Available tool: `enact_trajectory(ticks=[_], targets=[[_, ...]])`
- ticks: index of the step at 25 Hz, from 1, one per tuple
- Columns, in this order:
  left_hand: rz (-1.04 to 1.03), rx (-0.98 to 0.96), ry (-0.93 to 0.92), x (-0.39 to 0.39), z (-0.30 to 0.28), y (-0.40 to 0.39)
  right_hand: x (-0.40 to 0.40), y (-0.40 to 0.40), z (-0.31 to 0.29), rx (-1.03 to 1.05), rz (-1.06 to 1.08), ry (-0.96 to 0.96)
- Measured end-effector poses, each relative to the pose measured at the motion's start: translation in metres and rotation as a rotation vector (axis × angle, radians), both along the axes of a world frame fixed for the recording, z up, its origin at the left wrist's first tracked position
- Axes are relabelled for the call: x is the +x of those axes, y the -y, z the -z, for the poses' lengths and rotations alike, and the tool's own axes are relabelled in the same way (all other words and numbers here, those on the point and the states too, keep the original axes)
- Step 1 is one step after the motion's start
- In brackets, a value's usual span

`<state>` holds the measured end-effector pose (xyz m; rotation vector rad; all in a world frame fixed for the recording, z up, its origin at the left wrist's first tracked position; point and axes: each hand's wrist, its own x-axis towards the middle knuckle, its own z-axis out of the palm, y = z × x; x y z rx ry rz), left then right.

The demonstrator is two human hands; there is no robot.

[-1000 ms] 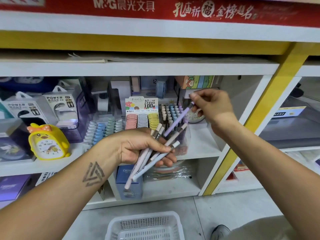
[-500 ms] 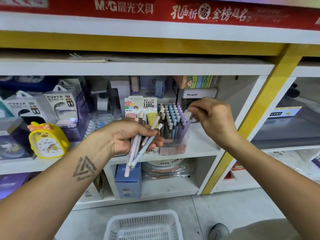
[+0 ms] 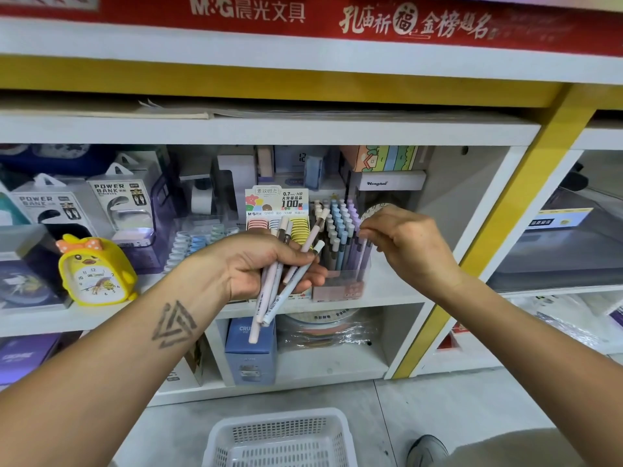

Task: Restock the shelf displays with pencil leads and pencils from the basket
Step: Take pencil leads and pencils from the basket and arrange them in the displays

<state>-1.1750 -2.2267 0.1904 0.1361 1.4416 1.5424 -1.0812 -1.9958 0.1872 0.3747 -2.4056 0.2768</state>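
Right grip (image 3: 401, 244) pinches lilac pencil (image 3: 362, 261) over holder (image 3: 340, 281), shelf's right end; keep vertical, drop. Left grip (image 3: 266, 264) clamps spares (image 3: 279, 284).

Red banner (image 3: 303, 15) reads "M&G"; two boxes (image 3: 118, 203) say "POWER BANK"; lead display card (image 3: 278, 203) shows "0.7 HB 100".

Bright, even light, seemingly from overhead; soft shadows sit deep inside the shelf (image 3: 397, 299) compartments. Wide-angle bending curves the red banner (image 3: 303, 18) and frame edges, and corners look slightly smeared
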Motion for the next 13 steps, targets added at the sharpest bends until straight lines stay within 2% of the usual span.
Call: enact_trajectory(ticks=[3, 6, 10, 12, 13], targets=[[0.002, 0.004, 0.000, 0.002, -0.001, 0.000, -0.001, 0.001, 0.004, 0.054, -0.048, 0.040], [0.009, 0.000, -0.003, 0.003, -0.001, 0.000, -0.003, -0.002, 0.013, 0.056, 0.030, 0.120], [0.043, 0.016, 0.010, 0.006, -0.001, -0.001, -0.006, -0.001, 0.015, -0.178, 0.125, 0.260], [0.080, 0.021, 0.003, 0.007, -0.001, -0.002, -0.008, 0.005, 0.006, -0.305, 0.164, 0.224], [0.097, 0.022, 0.000, 0.008, -0.001, -0.003, -0.010, 0.009, 0.000, -0.435, 0.166, 0.222]])
